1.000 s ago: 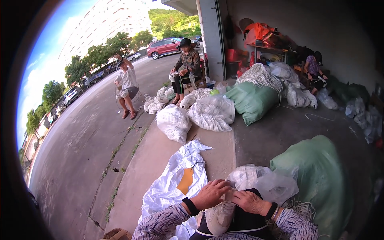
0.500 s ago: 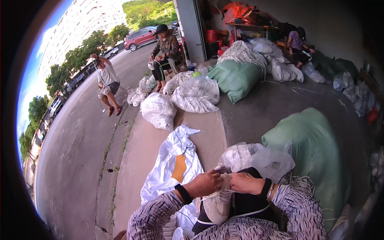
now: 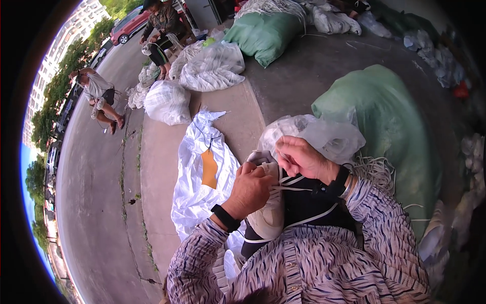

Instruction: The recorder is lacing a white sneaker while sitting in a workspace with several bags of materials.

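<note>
On my lap lies a pale beige and white shoe (image 3: 267,219), its toe toward me. My left hand (image 3: 247,188) is closed over its lacing area, fingers curled against the upper. Just to the right, my right hand (image 3: 304,161) is raised beside the shoe's collar with its fingers curled in a pinch. White shoelaces (image 3: 290,183) stretch from the shoe to the right, under that hand. What its fingertips hold is too small to make out. Another white lace (image 3: 313,217) crosses my dark-clothed lap.
A clear plastic bag (image 3: 336,139) and a large green sack (image 3: 385,111) stand at the right, with a heap of white laces (image 3: 373,169) between. A white woven sack (image 3: 190,172) lies left. Farther off are white bags (image 3: 167,103) and two seated people (image 3: 164,30) (image 3: 99,91).
My hands, together at the shoe before, have come apart; the right one has lifted up and away from the left. The view has tilted downward, showing more of my lap.
</note>
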Available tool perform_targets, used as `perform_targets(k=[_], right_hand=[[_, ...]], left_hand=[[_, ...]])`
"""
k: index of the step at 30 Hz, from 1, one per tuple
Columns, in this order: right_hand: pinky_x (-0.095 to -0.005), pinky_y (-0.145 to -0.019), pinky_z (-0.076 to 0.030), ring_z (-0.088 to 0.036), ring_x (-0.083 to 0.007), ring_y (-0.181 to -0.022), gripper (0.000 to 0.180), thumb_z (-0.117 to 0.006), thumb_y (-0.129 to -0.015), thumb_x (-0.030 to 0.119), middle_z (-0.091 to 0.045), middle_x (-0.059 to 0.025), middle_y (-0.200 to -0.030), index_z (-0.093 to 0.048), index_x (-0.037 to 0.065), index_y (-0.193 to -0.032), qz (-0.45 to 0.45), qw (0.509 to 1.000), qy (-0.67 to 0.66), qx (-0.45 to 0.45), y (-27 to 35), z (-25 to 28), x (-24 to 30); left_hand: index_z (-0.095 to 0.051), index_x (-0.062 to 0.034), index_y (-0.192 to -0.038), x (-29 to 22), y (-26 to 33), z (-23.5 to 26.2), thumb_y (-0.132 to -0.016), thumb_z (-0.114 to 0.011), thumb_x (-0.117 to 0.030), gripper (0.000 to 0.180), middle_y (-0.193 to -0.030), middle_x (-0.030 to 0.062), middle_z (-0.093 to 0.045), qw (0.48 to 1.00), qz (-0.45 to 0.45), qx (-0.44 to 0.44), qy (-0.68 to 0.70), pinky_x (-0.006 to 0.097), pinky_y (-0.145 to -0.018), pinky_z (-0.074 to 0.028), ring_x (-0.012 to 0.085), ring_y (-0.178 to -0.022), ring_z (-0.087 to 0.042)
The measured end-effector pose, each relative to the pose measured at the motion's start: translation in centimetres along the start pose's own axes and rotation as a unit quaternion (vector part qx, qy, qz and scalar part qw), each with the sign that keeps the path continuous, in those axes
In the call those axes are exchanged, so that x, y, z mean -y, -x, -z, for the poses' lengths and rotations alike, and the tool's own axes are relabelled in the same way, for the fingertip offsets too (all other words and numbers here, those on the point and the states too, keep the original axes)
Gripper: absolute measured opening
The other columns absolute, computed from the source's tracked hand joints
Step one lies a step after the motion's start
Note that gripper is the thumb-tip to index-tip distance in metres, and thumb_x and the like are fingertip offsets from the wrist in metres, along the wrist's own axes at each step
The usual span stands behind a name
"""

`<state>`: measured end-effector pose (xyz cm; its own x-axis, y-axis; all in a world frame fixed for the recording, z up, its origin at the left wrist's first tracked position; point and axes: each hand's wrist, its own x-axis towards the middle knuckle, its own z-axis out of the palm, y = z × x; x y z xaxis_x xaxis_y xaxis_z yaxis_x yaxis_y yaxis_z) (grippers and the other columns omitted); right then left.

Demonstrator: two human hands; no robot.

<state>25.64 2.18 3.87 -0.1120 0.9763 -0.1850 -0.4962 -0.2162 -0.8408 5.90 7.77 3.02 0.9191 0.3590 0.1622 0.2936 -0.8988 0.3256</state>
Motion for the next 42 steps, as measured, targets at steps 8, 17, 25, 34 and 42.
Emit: perform_targets(k=[8,17,25,34,42], right_hand=[[-0.0194,-0.04,-0.033,-0.042,-0.0056,-0.042,0.007,-0.05,-0.088,0.01,-0.054,-0.0033,-0.059,-0.052,0.003,-0.088,-0.002,0.983,0.167,-0.074,0.5,-1.5,-0.8],[-0.0219,-0.049,-0.041,-0.055,-0.011,-0.054,0.013,-0.058,-0.084,0.013,-0.058,-0.0063,-0.064,-0.058,0.002,-0.089,-0.125,0.909,0.392,0.071,2.4,-0.3,-2.0],[-0.0194,-0.04,-0.029,-0.032,-0.0051,-0.045,0.029,-0.05,-0.093,0.024,-0.038,-0.0002,-0.06,-0.05,0.006,-0.117,0.259,0.946,-0.192,0.027,6.7,1.8,13.4],[-0.0177,-0.035,-0.02,-0.027,-0.0028,-0.042,0.02,-0.046,-0.095,0.018,-0.035,0.0028,-0.058,-0.055,0.004,-0.106,0.376,0.915,-0.026,-0.145,14.4,10.3,12.8],[-0.0221,-0.059,-0.042,-0.057,-0.0091,-0.064,0.015,-0.052,-0.084,0.006,-0.064,-0.0056,-0.072,-0.062,0.001,-0.094,0.144,0.849,0.491,-0.135,4.9,3.1,3.4]], left_hand=[[-0.059,-0.014,-0.07,-0.2,0.9,-2.2,-0.064,-0.064,-0.02,0.009,-0.08,0.0037,-0.051,0.993,-0.015,-0.085,-0.086,0.04,-0.084,-0.036,0.0248,-0.085,-0.046],[-0.063,-0.0131,-0.067,-0.2,0.7,-4.3,-0.067,-0.062,-0.032,0.019,-0.082,0.0047,-0.053,0.994,-0.01,-0.103,-0.029,0.039,-0.083,-0.03,0.0242,-0.087,-0.043],[-0.067,-0.0124,-0.066,-0.2,0.1,-3.7,-0.067,-0.062,-0.041,0.029,-0.08,0.0041,-0.056,0.995,-0.003,-0.102,0.009,0.041,-0.082,-0.029,0.0245,-0.085,-0.042],[-0.065,-0.0093,-0.094,2.5,2.8,-1.4,-0.078,-0.063,-0.013,0.016,-0.097,0.0081,-0.057,0.983,-0.044,-0.102,0.145,0.038,-0.09,-0.038,0.027,-0.098,-0.05],[-0.063,-0.0069,-0.097,4.0,3.9,2.7,-0.069,-0.068,0.001,0.029,-0.099,0.0107,-0.056,0.983,-0.011,-0.028,0.18,0.036,-0.087,-0.044,0.0289,-0.099,-0.052]])
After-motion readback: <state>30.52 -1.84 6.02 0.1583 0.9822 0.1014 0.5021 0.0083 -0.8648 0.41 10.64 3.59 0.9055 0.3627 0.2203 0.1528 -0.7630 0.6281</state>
